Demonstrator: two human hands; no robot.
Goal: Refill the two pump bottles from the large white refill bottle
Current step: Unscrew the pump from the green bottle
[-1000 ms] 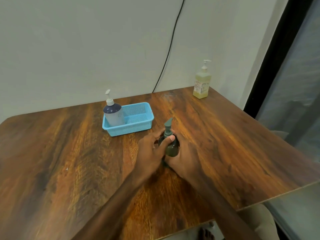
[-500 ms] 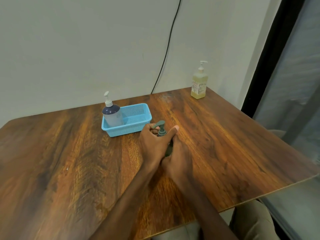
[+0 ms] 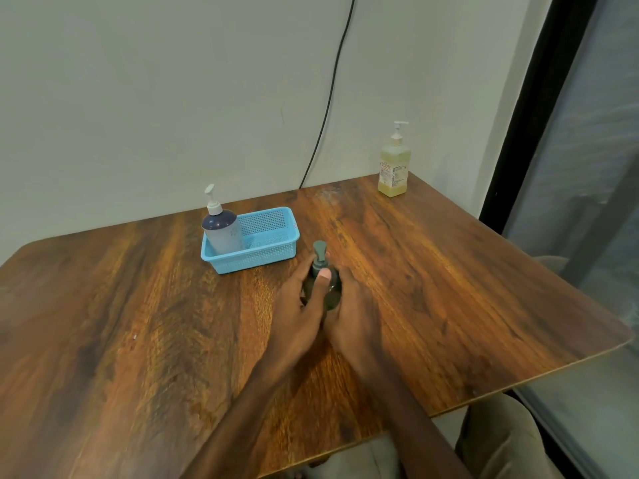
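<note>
**A:** Nearest entries?

**B:** Two hands. Left hand (image 3: 297,305): fingers curled round the green bottle (image 3: 331,292), thumb laid up its front to the shoulder. Right hand (image 3: 359,319): wrapped against the same bottle from the right side, gripping it. Both wrists lie low over the counter (image 3: 138,340).

**A:** The bottle itself?

**B:** Dark green, small, upright on the counter between the two hands, about mid-counter. Pump top (image 3: 320,249) clear of the fingers.

**A:** Change from half a second ago?

**B:** The spout then pointed left; it now points away, toward the wall. The left thumb then reached across over the bottle; it now rests lower, on the shoulder. The bottle has not left its spot.

**A:** Next row back?

**B:** Blue basket (image 3: 257,261), just behind and left of the hands, not touching them. In its left end, one blue-and-white bottle (image 3: 223,233), upright, white pump. Position unchanged.

**A:** Farthest?

**B:** Yellow bottle (image 3: 394,171), upright in the far right corner of the counter, well apart from the rest. Black cable (image 3: 331,88) running down the wall behind. Both as before.
</note>
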